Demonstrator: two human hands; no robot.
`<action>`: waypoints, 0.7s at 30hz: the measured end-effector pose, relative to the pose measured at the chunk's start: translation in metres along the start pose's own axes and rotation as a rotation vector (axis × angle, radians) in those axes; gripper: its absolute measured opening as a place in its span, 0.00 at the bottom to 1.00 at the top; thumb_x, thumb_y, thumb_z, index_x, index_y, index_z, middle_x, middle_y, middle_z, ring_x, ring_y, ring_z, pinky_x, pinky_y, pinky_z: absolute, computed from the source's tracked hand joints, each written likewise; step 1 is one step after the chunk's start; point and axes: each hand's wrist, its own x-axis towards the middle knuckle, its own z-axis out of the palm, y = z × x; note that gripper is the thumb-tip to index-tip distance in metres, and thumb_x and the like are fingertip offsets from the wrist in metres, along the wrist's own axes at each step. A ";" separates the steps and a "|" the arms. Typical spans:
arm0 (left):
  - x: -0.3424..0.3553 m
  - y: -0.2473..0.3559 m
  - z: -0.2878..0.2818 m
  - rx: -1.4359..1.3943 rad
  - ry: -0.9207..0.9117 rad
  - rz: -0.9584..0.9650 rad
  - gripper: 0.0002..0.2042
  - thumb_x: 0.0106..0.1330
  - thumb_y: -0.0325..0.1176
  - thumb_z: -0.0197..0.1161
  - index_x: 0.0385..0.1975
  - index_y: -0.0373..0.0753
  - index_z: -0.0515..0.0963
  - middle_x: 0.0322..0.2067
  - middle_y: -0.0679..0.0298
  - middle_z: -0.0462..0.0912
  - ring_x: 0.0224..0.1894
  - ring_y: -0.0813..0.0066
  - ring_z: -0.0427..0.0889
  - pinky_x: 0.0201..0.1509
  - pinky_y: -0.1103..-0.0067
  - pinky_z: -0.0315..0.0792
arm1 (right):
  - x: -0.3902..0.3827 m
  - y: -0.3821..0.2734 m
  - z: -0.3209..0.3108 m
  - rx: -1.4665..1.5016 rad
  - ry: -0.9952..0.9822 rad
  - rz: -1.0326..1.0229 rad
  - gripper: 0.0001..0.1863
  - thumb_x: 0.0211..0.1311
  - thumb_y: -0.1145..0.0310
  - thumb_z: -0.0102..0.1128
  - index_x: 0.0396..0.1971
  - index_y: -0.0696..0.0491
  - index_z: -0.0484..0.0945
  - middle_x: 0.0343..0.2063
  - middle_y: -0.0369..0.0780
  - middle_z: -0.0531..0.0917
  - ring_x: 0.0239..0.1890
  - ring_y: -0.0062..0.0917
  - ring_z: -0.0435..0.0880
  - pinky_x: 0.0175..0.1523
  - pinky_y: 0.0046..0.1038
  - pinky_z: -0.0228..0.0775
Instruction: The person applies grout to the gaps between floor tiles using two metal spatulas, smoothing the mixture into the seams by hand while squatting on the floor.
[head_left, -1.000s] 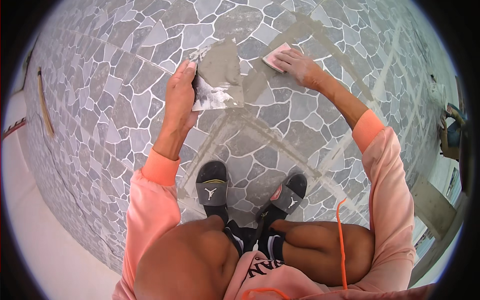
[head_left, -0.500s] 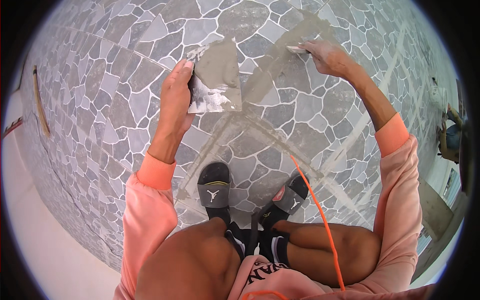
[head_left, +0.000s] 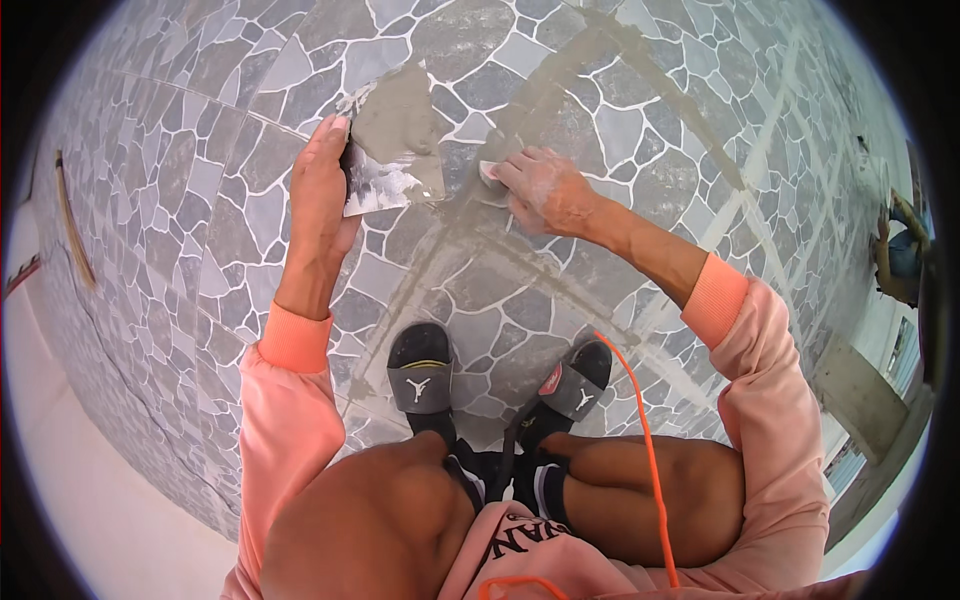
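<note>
My left hand (head_left: 322, 185) is closed round the edge of a flat metal plate (head_left: 400, 180), whose upper half carries a mound of wet grey grout (head_left: 402, 118). Bare, smeared metal shows along its lower part. To the right, my right hand (head_left: 548, 190) grips a small pale scraper (head_left: 490, 173) and presses it to the floor; the fingers hide most of it. Under and beyond the scraper runs a wide smear of grout (head_left: 545, 100) along a tile joint. Greyish residue coats the back of my right hand.
Stone-patterned tiles (head_left: 270, 200) cover the floor. My sandalled feet (head_left: 422, 375) stand below the joint crossing. An orange cord (head_left: 648, 450) hangs from my hoodie. A broom-like stick (head_left: 75, 220) lies far left; another person (head_left: 902, 250) crouches far right, near a grey slab (head_left: 858, 400).
My right hand has drawn the scraper down and left along the joint, closer to the plate. My left hand and the plate have shifted slightly left in view.
</note>
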 end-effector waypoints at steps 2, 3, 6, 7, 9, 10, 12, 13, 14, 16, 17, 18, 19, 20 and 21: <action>-0.002 0.004 0.002 -0.010 0.029 0.013 0.15 0.71 0.34 0.43 0.49 0.31 0.69 0.41 0.63 0.77 0.40 0.80 0.77 0.43 0.81 0.74 | -0.003 -0.019 -0.003 0.175 -0.070 0.071 0.17 0.47 0.71 0.50 0.39 0.57 0.74 0.28 0.48 0.78 0.33 0.42 0.78 0.40 0.38 0.70; -0.003 0.004 0.003 -0.001 0.020 0.016 0.15 0.71 0.34 0.43 0.49 0.31 0.69 0.41 0.63 0.77 0.40 0.79 0.77 0.43 0.81 0.74 | -0.004 -0.026 -0.008 0.359 -0.158 0.142 0.16 0.47 0.71 0.49 0.39 0.58 0.73 0.26 0.48 0.78 0.31 0.42 0.78 0.37 0.37 0.70; -0.005 -0.003 -0.003 0.007 -0.006 0.009 0.15 0.71 0.33 0.43 0.51 0.31 0.68 0.42 0.62 0.76 0.41 0.78 0.78 0.44 0.81 0.74 | 0.001 0.012 -0.063 0.302 -0.108 0.508 0.19 0.53 0.66 0.46 0.44 0.57 0.72 0.29 0.53 0.79 0.31 0.44 0.79 0.39 0.36 0.69; -0.004 -0.005 -0.010 0.024 -0.019 0.007 0.15 0.71 0.33 0.42 0.50 0.31 0.69 0.42 0.63 0.76 0.41 0.79 0.77 0.44 0.81 0.74 | 0.003 0.035 -0.075 0.260 -0.076 0.589 0.21 0.54 0.64 0.46 0.47 0.57 0.72 0.30 0.53 0.79 0.32 0.44 0.79 0.41 0.37 0.69; -0.003 -0.001 -0.011 0.034 -0.033 0.020 0.14 0.71 0.33 0.42 0.49 0.31 0.69 0.41 0.63 0.76 0.40 0.79 0.77 0.44 0.80 0.74 | 0.001 0.070 -0.085 0.253 -0.008 0.678 0.22 0.54 0.63 0.45 0.47 0.57 0.71 0.31 0.54 0.79 0.36 0.44 0.79 0.43 0.39 0.68; -0.007 0.004 -0.009 0.034 0.021 0.017 0.14 0.71 0.33 0.42 0.47 0.32 0.70 0.40 0.63 0.76 0.40 0.79 0.77 0.43 0.80 0.74 | 0.006 0.081 -0.082 0.265 -0.012 0.666 0.22 0.54 0.63 0.45 0.47 0.57 0.71 0.31 0.54 0.79 0.36 0.44 0.79 0.43 0.39 0.68; -0.011 0.002 -0.013 0.034 0.083 -0.001 0.13 0.72 0.33 0.42 0.45 0.32 0.70 0.39 0.64 0.76 0.39 0.80 0.77 0.42 0.80 0.74 | 0.010 0.097 -0.074 -0.059 0.095 0.612 0.20 0.54 0.63 0.46 0.44 0.58 0.72 0.35 0.53 0.79 0.39 0.46 0.78 0.45 0.40 0.68; -0.008 0.000 -0.018 0.046 0.029 0.025 0.13 0.72 0.33 0.42 0.45 0.32 0.71 0.39 0.64 0.76 0.38 0.80 0.77 0.42 0.80 0.74 | 0.016 0.104 -0.066 -0.047 0.085 0.612 0.20 0.54 0.63 0.46 0.44 0.58 0.72 0.35 0.53 0.79 0.39 0.46 0.78 0.45 0.40 0.68; -0.005 0.002 -0.018 0.057 -0.034 0.056 0.13 0.72 0.33 0.42 0.44 0.32 0.71 0.38 0.64 0.76 0.37 0.80 0.77 0.41 0.80 0.74 | 0.023 0.107 -0.060 -0.174 0.142 0.498 0.19 0.54 0.64 0.46 0.43 0.58 0.72 0.36 0.52 0.79 0.39 0.46 0.78 0.45 0.40 0.69; -0.005 0.001 -0.013 0.062 -0.021 0.060 0.13 0.72 0.33 0.42 0.44 0.32 0.71 0.37 0.65 0.76 0.36 0.80 0.76 0.41 0.80 0.74 | 0.021 0.105 -0.041 -0.310 0.248 0.285 0.17 0.51 0.66 0.49 0.40 0.58 0.74 0.33 0.51 0.79 0.36 0.44 0.78 0.43 0.38 0.71; -0.006 0.001 -0.016 0.073 0.012 0.066 0.13 0.72 0.32 0.41 0.44 0.32 0.71 0.37 0.65 0.76 0.36 0.80 0.76 0.40 0.80 0.74 | 0.026 0.083 -0.019 -0.300 0.295 0.178 0.16 0.49 0.68 0.51 0.38 0.57 0.75 0.29 0.50 0.79 0.33 0.41 0.79 0.41 0.36 0.72; -0.008 0.001 -0.022 0.082 0.030 0.062 0.13 0.72 0.32 0.41 0.44 0.32 0.71 0.37 0.65 0.76 0.36 0.80 0.76 0.40 0.80 0.74 | 0.027 0.049 -0.003 -0.224 0.250 0.130 0.15 0.48 0.69 0.53 0.37 0.57 0.76 0.28 0.48 0.78 0.33 0.40 0.79 0.40 0.36 0.72; -0.008 0.003 -0.027 0.082 0.041 0.069 0.13 0.72 0.33 0.42 0.44 0.32 0.71 0.37 0.65 0.76 0.35 0.80 0.76 0.39 0.80 0.74 | 0.024 0.010 0.011 -0.151 0.206 0.081 0.14 0.47 0.70 0.54 0.36 0.56 0.76 0.28 0.46 0.78 0.32 0.39 0.78 0.39 0.36 0.73; -0.007 0.006 -0.028 0.076 0.038 0.084 0.13 0.71 0.33 0.42 0.44 0.32 0.71 0.37 0.65 0.76 0.35 0.80 0.76 0.39 0.80 0.74 | 0.017 -0.018 0.025 -0.120 0.148 0.023 0.14 0.47 0.70 0.54 0.36 0.56 0.76 0.29 0.46 0.77 0.33 0.39 0.78 0.38 0.37 0.73; -0.007 0.006 -0.027 0.077 0.040 0.087 0.13 0.71 0.33 0.42 0.44 0.32 0.71 0.37 0.65 0.76 0.35 0.80 0.76 0.39 0.80 0.74 | 0.006 -0.041 0.038 -0.090 0.089 -0.031 0.13 0.47 0.70 0.54 0.35 0.56 0.75 0.29 0.45 0.77 0.33 0.39 0.78 0.37 0.38 0.72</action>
